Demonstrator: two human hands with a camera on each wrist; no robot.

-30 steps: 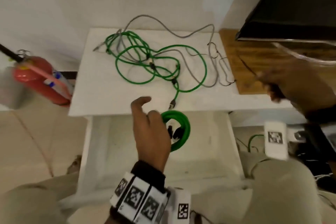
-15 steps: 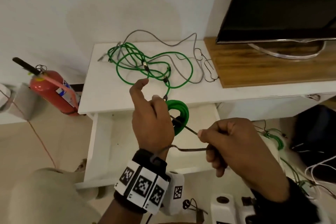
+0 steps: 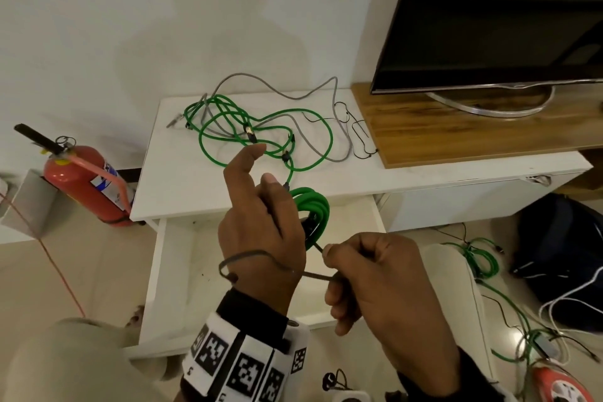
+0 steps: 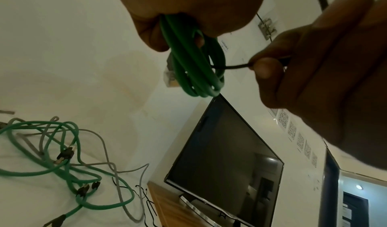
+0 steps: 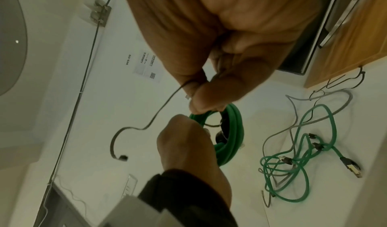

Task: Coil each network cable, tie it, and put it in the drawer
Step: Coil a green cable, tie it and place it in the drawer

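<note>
My left hand [image 3: 261,215] grips a coiled green network cable [image 3: 313,209] over the open white drawer [image 3: 169,287], index finger pointing up. My right hand [image 3: 368,274] pinches a thin dark tie [image 3: 248,254] just right of the coil. The tie runs into the coil and its free end loops across my left wrist. In the left wrist view the tie [image 4: 232,67] enters the coil [image 4: 194,68]. In the right wrist view the tie's tail [image 5: 146,124] hangs left of the coil [image 5: 230,131]. Loose green cables [image 3: 261,134] and a grey cable [image 3: 336,108] lie tangled on the cabinet top [image 3: 182,186].
A TV [image 3: 489,16] stands on a wooden board [image 3: 456,130] at the right. A red fire extinguisher [image 3: 85,183] sits on the floor at the left. More cables [image 3: 483,264] and a dark bag [image 3: 561,245] lie on the floor at the right.
A second ago my right hand was out by the wooden board; it has come in to the coil holding the tie. My left hand has lifted the coil a little.
</note>
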